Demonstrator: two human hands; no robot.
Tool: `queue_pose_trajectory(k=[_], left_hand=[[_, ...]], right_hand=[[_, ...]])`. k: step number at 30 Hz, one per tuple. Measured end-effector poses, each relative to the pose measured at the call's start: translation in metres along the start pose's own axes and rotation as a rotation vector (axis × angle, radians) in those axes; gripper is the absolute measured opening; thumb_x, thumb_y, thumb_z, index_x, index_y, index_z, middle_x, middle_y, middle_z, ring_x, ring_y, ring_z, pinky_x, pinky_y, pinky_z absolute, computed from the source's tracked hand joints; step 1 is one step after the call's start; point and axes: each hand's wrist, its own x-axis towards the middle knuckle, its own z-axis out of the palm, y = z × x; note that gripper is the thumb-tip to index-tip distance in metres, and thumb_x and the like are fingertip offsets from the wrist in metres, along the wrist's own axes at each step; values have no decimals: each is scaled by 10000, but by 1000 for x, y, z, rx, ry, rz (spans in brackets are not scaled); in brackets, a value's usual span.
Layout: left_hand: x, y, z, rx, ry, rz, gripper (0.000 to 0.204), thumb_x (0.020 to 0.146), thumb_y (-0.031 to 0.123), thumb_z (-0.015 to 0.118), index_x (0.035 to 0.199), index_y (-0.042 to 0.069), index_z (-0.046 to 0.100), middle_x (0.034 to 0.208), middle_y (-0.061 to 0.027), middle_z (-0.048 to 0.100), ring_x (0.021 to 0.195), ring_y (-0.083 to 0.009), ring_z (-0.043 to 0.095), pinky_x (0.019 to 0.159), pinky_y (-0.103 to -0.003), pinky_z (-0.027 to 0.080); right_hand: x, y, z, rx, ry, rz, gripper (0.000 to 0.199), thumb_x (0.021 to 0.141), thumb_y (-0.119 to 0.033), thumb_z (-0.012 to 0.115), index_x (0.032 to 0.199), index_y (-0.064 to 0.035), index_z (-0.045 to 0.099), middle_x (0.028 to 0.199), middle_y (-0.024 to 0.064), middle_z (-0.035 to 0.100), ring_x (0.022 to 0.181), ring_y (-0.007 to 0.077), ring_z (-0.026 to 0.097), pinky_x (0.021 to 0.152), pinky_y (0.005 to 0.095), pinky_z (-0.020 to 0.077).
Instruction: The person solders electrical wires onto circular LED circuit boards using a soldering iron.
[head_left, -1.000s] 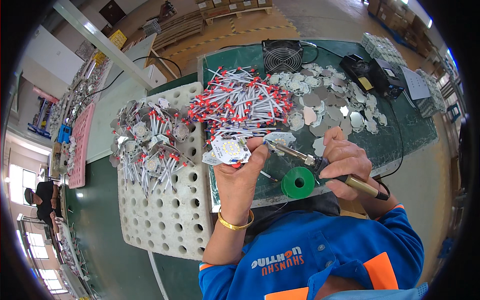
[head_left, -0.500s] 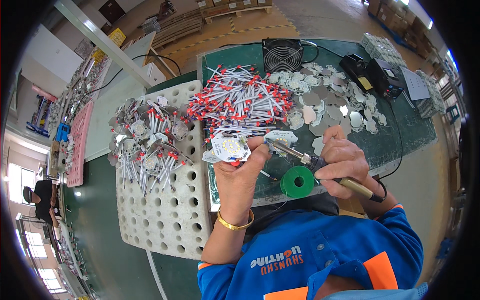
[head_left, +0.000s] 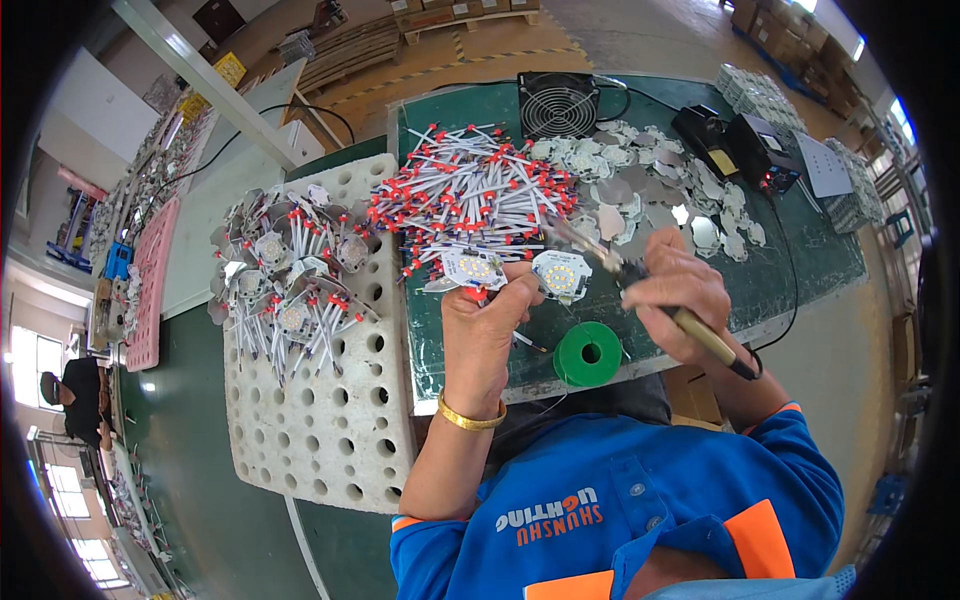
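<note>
My left hand is closed, pinching a white LED board between thumb and fingers. Just right of the thumb tip is a second LED board, its face up; I cannot tell whether the fingertips grip its edge. My right hand wraps around a soldering iron. The iron's tip is blurred and points up and left, above and apart from the second board. A green solder spool lies between my hands near the table's front edge.
A heap of white wires with red connectors lies beyond my left hand. Loose boards spread to the right, near a soldering station. A black fan stands behind. At left, a perforated foam block bears wired boards.
My right hand has lifted the soldering iron up and away from the boards. The second board now shows fully, and the board in my left hand has tilted.
</note>
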Motion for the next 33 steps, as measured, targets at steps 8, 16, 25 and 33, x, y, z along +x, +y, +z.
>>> queue_pose_trajectory(k=[8, 16, 25, 33], left_hand=[[4, -20, 7, 19, -99, -113, 138, 778, 77, 607, 885, 3, 652, 703, -28, 628, 588, -54, 508, 544, -189, 385], [16, -32, -10, -10, -328, -120, 185, 828, 191, 646, 920, 31, 632, 740, -31, 640, 599, -61, 529, 533, -184, 390], [22, -54, -12, -21, -623, -270, 189, 828, 203, 648, 924, 50, 591, 746, -38, 621, 609, -92, 550, 494, -190, 397], [29, -62, -33, -122, -197, -216, 233, 855, 250, 621, 923, 28, 599, 674, 18, 534, 555, -44, 415, 497, -186, 320]], right_hand=[[-6, 14, 23, -145, 8, 300, 240, 673, -32, 709, 883, -61, 596, 774, 78, 612, 668, 235, 604, 588, 299, 466], [-5, 16, 11, 74, -71, 449, 148, 761, -89, 672, 859, -41, 572, 783, 61, 614, 671, 170, 595, 611, 278, 456], [-17, 18, 30, 370, 55, 557, 139, 781, -87, 673, 850, -33, 566, 794, 40, 602, 686, 118, 573, 628, 260, 454], [-42, 61, 18, -248, 37, 523, 143, 780, -56, 632, 901, -64, 557, 791, 83, 604, 710, 231, 603, 638, 310, 466]])
